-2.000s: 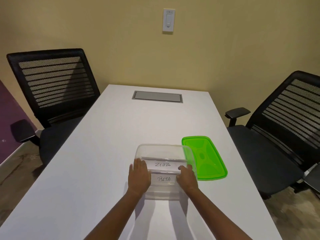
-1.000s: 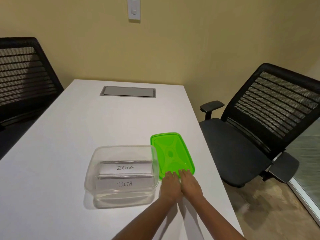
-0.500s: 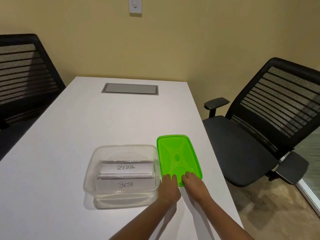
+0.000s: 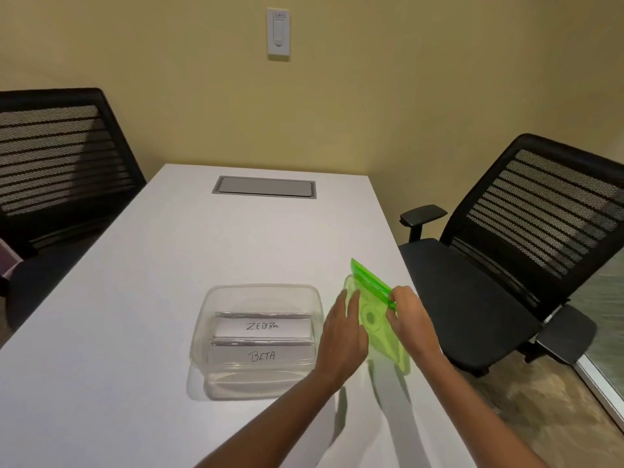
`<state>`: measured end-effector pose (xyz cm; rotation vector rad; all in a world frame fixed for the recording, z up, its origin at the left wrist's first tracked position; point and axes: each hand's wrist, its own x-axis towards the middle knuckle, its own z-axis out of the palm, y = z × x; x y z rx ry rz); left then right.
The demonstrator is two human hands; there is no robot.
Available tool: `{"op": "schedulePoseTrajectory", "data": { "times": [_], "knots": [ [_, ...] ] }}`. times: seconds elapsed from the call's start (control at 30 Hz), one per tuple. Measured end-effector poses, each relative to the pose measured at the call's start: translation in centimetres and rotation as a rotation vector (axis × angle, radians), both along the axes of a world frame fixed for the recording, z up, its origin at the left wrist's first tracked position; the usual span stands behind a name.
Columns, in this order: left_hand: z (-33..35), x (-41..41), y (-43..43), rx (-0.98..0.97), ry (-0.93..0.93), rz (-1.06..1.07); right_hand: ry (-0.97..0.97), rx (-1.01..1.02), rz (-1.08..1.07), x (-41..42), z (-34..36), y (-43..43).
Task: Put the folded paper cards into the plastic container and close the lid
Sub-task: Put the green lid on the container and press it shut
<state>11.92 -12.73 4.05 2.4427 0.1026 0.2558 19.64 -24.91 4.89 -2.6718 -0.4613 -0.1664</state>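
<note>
A clear plastic container (image 4: 260,292) stands open on the white table (image 4: 162,282). Two folded paper cards stand inside it: one marked ZEBRA (image 4: 261,327) at the back, one marked BETA (image 4: 261,356) in front. Just right of the container, the green lid (image 4: 371,319) is lifted off the table and tilted up on edge. My left hand (image 4: 342,336) grips its left side and my right hand (image 4: 410,315) holds its right edge. My hands hide part of the lid.
A grey cable hatch (image 4: 265,187) is set into the table's far end. Black mesh office chairs stand at the left (image 4: 57,163) and right (image 4: 526,238). The table's right edge runs close beside my right forearm. A wall switch (image 4: 278,35) is on the yellow wall.
Both hands left the container and went to the lid lying flat on the table. They now hold it raised and tilted beside the container. The cards have not moved.
</note>
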Motion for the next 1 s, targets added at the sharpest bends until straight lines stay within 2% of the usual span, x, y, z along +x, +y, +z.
{"op": "schedulePoseTrajectory", "data": {
  "times": [0.23, 0.43, 0.6, 0.77, 0.87, 1.0],
  "knots": [
    [1.2, -1.3, 5.1, -0.107, 0.046, 0.159, -0.148, 0.298, 0.002, -1.9, 4.0, 2.2],
    [2.0, -2.9, 10.0, -0.234, 0.024, 0.335, -0.172, 0.636, -0.026, -3.6, 6.6, 4.8],
    [2.5, -4.2, 14.1, -0.416, 0.046, 0.474, -0.182, 0.673, 0.057, -4.7, 7.7, 6.8],
    [2.7, -5.3, 16.6, -0.489, 0.081, 0.523, -0.216, 0.747, 0.093, -5.6, 8.6, 8.7],
    [2.7, -5.6, 17.5, -0.525, 0.098, 0.517, -0.146, 0.865, 0.111, -5.8, 9.0, 10.0],
    [2.3, -5.9, 19.0, -0.637, 0.101, 0.536, 0.045, 1.061, 0.103, -5.8, 9.1, 11.5]
  ]
}}
